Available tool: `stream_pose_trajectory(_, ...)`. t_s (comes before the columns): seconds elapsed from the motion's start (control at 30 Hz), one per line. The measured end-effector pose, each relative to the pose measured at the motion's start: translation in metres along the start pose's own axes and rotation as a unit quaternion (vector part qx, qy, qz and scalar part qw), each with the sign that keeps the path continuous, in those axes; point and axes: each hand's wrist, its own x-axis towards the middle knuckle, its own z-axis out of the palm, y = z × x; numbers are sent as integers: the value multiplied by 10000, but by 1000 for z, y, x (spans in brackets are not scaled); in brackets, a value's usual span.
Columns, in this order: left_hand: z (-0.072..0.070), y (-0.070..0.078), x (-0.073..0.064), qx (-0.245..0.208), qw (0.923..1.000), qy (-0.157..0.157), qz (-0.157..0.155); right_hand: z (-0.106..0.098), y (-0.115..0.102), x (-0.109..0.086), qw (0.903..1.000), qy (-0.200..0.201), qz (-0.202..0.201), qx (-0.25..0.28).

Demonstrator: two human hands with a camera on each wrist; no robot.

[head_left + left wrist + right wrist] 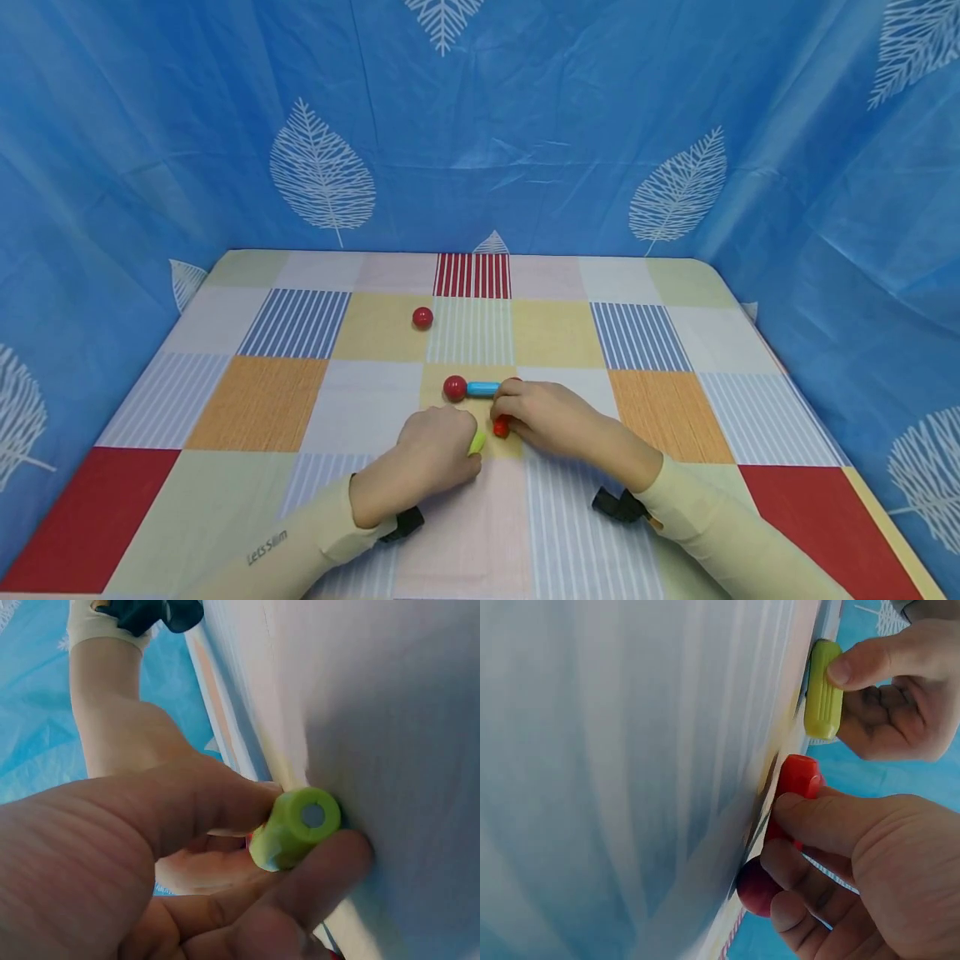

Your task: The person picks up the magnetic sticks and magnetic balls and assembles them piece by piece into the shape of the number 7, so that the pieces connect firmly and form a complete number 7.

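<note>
My left hand [435, 446] pinches a yellow-green ribbed rod [823, 690] between thumb and fingers, low over the tablecloth. A grey disc shows in the rod's end in the left wrist view. My right hand [551, 421] grips a red rod [799, 776], whose tip points toward the left hand. Just beyond the hands lies a light-blue rod [482, 389] with a red ball [454, 388] at its left end. Another red ball [515, 381] shows at its right end, mostly covered by the right hand. The green and red rods are apart.
A single red ball [422, 317] lies farther back on the patchwork tablecloth [375, 404]. Blue leaf-print curtains [510, 150] surround the table's back and sides. Black wrist-worn devices [619, 505] sit under both cuffs.
</note>
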Motion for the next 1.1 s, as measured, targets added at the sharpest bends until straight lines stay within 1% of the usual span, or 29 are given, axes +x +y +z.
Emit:
stream_pose_trajectory(0.17, 3, 0, 1, -76, 9998, 147, 139, 0, 3, 2, 9999, 78, -57, 50)
stream_pose_trajectory(0.47, 8, 1, 5, -97, 9987, 408, 299, 0, 3, 4, 9999, 47, -38, 136)
stream_pose_trajectory(0.7, 9, 4, 6, -176, 9984, 374, 380, -1, 5, 2, 10000, 11, -56, 30)
stream_pose_trajectory(0.8, 9, 4, 5, -167, 9980, 439, 411, -1, 8, 0, 10000, 9, -69, -27)
stream_pose_trajectory(0.93, 6, 2, 5, -170, 9965, 675, 455, -2, 11, -3, 10000, 25, -37, -54)
stream_pose_trajectory(1.1, 0, -5, 8, -283, 9958, 793, 361, -3, 12, -3, 9999, 75, -49, -60)
